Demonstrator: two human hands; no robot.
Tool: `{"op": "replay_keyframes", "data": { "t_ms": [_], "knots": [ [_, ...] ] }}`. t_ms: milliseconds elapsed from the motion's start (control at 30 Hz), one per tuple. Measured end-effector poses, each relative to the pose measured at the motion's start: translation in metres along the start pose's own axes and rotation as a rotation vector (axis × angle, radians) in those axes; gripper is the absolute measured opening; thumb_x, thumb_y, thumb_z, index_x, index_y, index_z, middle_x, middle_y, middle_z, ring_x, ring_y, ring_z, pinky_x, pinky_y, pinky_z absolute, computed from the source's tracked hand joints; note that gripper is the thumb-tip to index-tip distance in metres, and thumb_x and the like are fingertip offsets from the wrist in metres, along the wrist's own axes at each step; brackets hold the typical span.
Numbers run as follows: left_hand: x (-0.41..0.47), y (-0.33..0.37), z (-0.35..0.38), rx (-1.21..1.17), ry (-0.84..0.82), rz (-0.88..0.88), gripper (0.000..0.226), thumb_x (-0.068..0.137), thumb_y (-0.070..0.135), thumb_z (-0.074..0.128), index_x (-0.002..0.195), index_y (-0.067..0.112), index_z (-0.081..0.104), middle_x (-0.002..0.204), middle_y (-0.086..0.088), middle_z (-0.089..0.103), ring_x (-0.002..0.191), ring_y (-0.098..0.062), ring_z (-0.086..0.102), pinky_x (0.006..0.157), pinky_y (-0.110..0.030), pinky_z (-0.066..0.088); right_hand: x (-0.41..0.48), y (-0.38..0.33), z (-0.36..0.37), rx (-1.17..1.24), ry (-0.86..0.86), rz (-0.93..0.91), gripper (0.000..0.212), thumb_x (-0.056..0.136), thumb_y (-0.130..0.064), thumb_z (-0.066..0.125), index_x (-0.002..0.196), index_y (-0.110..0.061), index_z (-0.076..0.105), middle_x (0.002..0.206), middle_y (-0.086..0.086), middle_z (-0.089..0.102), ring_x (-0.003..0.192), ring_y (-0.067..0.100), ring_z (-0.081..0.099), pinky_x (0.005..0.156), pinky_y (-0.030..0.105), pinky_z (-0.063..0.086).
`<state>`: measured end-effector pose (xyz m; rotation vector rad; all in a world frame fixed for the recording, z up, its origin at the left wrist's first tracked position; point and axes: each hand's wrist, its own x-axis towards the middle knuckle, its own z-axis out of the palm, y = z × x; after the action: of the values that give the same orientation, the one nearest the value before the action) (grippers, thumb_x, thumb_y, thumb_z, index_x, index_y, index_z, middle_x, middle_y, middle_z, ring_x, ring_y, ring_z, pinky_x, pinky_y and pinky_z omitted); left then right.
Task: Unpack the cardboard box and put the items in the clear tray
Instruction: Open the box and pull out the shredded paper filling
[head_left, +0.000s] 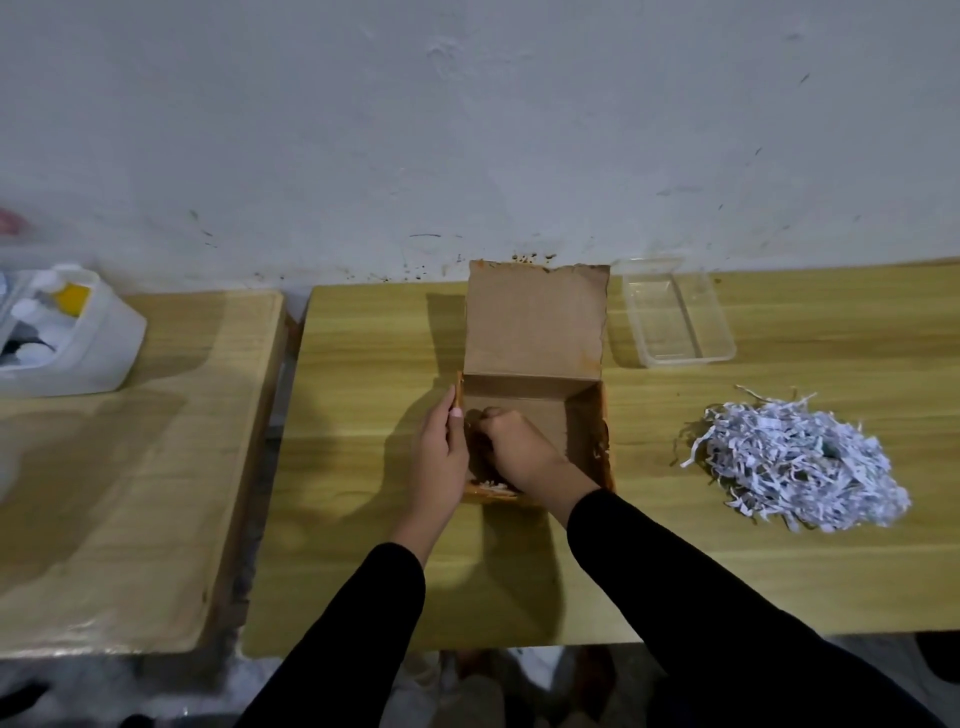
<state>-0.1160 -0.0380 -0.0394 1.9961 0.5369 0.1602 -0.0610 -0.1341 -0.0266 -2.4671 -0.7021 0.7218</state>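
1. At the far left, a white plastic container (78, 338) sits on a separate pale wooden desk (130, 493), holding a blurred jumble of white, yellow and dark items.
2. A narrow gap divides that desk from the main wooden desk (363, 545), which stands against a scuffed white wall (467, 130).
3. The left hand (439, 452), in a black sleeve (363, 623), lies against the outside of the left wall of the cardboard box (535, 384); its thumb hooks over the rim, so its grip is closed on that wall.
4. The cardboard box stands near the middle of the main desk with its lid flap upright at the back, near the wall. A few white paper strips show at its front inner edge.
5. The right hand (519, 447) reaches down into the box's left half with the fingers curled under. Whether its grip holds anything I cannot tell, since the fingertips are hidden in the dark interior.
6. The clear tray (675, 312) sits just right of the box lid, at the back of the desk, with nothing visible in it.
7. In front of the tray, well to the right of the box, a loose heap of shredded white paper (800, 462) lies on the desk.
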Motion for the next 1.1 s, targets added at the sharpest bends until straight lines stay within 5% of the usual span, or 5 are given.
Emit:
{"op": "replay_keyframes", "data": {
  "t_ms": [300, 533, 767, 933, 1100],
  "knots": [
    [-0.005, 0.01, -0.001, 0.051, 0.047, -0.028, 0.039, 0.1, 0.018, 0.037, 0.137, 0.009, 0.043, 0.132, -0.01, 0.055, 0.11, -0.011, 0.049, 0.081, -0.013, 0.034, -0.012, 0.015, -0.012, -0.024, 0.053, 0.128, 0.03, 0.089, -0.003, 0.048, 0.115, -0.01, 0.062, 0.122, 0.014, 0.06, 0.111, 0.03, 0.056, 0.1, 0.037, 0.045],
    [0.001, 0.02, -0.001, 0.103, 0.09, -0.074, 0.033, 0.095, 0.013, 0.047, 0.126, 0.008, 0.055, 0.116, -0.012, 0.065, 0.102, -0.026, 0.061, 0.084, -0.032, 0.048, -0.035, 0.022, -0.048, 0.261, 0.31, 0.068, 0.018, 0.085, 0.002, 0.052, 0.085, -0.002, 0.07, 0.095, 0.018, 0.068, 0.09, 0.032, 0.062, 0.08, 0.03, 0.045],
    [0.004, 0.074, 0.022, 0.175, 0.297, 0.041, 0.035, 0.086, -0.005, 0.05, 0.119, 0.001, 0.056, 0.123, -0.017, 0.05, 0.109, -0.03, 0.053, 0.094, -0.036, 0.043, -0.09, 0.085, -0.107, 0.246, 0.632, 0.033, 0.013, 0.082, 0.001, 0.061, 0.089, 0.001, 0.072, 0.086, 0.02, 0.073, 0.081, 0.032, 0.067, 0.076, 0.035, 0.051],
    [-0.018, 0.122, 0.108, 0.134, -0.086, 0.358, 0.024, 0.086, 0.0, 0.052, 0.107, 0.005, 0.063, 0.107, -0.011, 0.06, 0.096, -0.027, 0.06, 0.085, -0.026, 0.043, -0.15, 0.172, -0.129, 0.242, 0.692, 0.17, 0.018, 0.088, -0.005, 0.057, 0.101, -0.003, 0.069, 0.102, 0.018, 0.069, 0.093, 0.031, 0.065, 0.076, 0.027, 0.048],
    [-0.069, 0.13, 0.216, 0.38, -0.697, 0.586, 0.06, 0.09, 0.046, 0.026, 0.14, 0.016, 0.04, 0.147, -0.008, 0.038, 0.138, -0.022, 0.03, 0.112, -0.025, 0.019, -0.203, 0.247, -0.116, 0.014, 0.497, 0.224, 0.041, 0.082, -0.026, 0.061, 0.121, -0.011, 0.059, 0.12, 0.013, 0.062, 0.111, 0.032, 0.055, 0.095, 0.034, 0.042]
  ]
}}
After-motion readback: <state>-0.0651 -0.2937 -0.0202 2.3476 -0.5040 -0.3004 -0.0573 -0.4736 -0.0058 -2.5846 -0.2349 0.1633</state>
